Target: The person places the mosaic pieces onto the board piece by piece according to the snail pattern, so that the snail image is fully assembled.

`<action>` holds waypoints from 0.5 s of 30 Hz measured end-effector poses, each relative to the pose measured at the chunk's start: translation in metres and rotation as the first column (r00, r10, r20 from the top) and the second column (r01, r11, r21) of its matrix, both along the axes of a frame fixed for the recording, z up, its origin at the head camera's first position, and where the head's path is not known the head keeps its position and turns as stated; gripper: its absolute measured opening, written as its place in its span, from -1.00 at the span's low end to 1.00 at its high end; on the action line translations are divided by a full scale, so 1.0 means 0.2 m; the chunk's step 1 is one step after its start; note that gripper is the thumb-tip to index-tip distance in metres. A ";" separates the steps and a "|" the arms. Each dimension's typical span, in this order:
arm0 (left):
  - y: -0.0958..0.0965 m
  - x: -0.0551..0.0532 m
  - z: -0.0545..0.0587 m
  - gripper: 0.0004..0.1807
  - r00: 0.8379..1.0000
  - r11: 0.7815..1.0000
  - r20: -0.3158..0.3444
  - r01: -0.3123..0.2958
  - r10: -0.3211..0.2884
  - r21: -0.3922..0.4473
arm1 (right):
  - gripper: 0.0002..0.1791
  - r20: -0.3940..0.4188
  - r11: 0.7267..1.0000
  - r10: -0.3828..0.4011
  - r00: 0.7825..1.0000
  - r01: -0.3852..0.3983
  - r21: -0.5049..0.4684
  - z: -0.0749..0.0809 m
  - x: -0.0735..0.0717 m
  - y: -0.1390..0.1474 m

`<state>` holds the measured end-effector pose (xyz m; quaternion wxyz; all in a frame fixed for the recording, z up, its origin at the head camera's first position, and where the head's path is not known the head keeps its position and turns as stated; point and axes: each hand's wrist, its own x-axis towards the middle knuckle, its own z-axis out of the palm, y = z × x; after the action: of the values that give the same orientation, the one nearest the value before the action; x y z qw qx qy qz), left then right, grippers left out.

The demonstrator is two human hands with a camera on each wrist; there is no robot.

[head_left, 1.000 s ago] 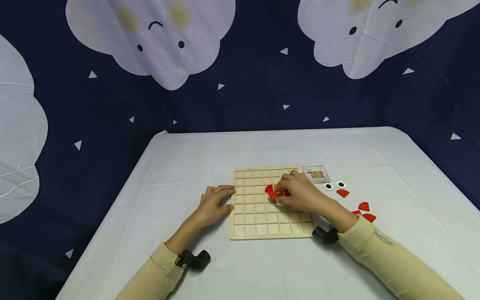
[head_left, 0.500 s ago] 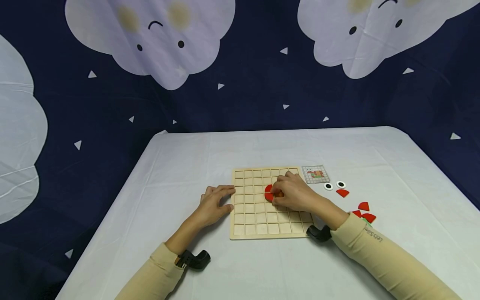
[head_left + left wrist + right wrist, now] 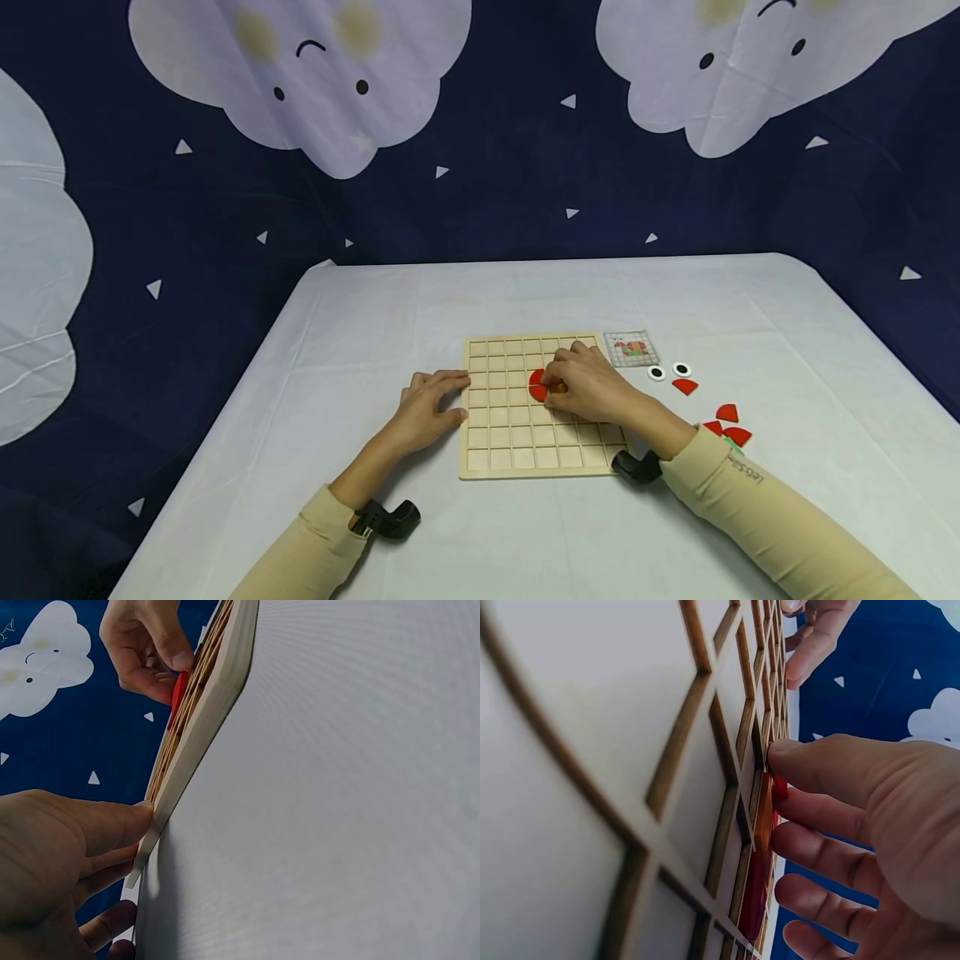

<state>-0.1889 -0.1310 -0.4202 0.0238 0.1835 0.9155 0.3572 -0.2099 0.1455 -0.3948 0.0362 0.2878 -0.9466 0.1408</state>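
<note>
A wooden grid board (image 3: 498,437) lies on the table, its square cells marked off by raised ridges. My left hand (image 3: 431,408) rests against the board's left edge, fingers fairly straight; in the left wrist view the thumb touches the rim. Over the board's middle, my right hand (image 3: 588,385) pinches a red quarter-circle piece (image 3: 781,787) between thumb and index finger. Another red piece (image 3: 537,377) lies just above it in the grid. An orange piece (image 3: 763,814) and a darker red piece (image 3: 755,896) sit in cells under the right hand, mostly hidden from above.
Beyond the board's upper right corner lies a pattern card (image 3: 632,348). Two round eye pieces (image 3: 656,373) and a red piece (image 3: 686,386) are beside it. Further right, several red pieces (image 3: 727,412) and a partly hidden green piece (image 3: 733,445) lie near the right sleeve.
My right hand has shifted slightly left with the red piece, which now lines up below the other red piece. During the last half second it has barely moved. The left hand has stayed put.
</note>
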 end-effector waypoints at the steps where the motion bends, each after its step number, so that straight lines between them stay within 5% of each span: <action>1: 0.00 0.00 0.00 -0.48 1.000 1.000 -0.001 0.000 0.000 0.000 | -0.72 -0.003 1.000 0.000 1.000 0.000 0.001 0.00 0.00 0.00; 15: 0.00 0.00 0.00 -0.49 1.000 1.000 -0.006 -0.002 0.002 0.004 | -0.73 -0.021 1.000 -0.001 1.000 0.001 -0.014 0.00 0.00 0.01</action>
<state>-0.1893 -0.1313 -0.4209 0.0205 0.1836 0.9151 0.3585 -0.2097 0.1468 -0.3947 0.0484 0.2886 -0.9453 0.1442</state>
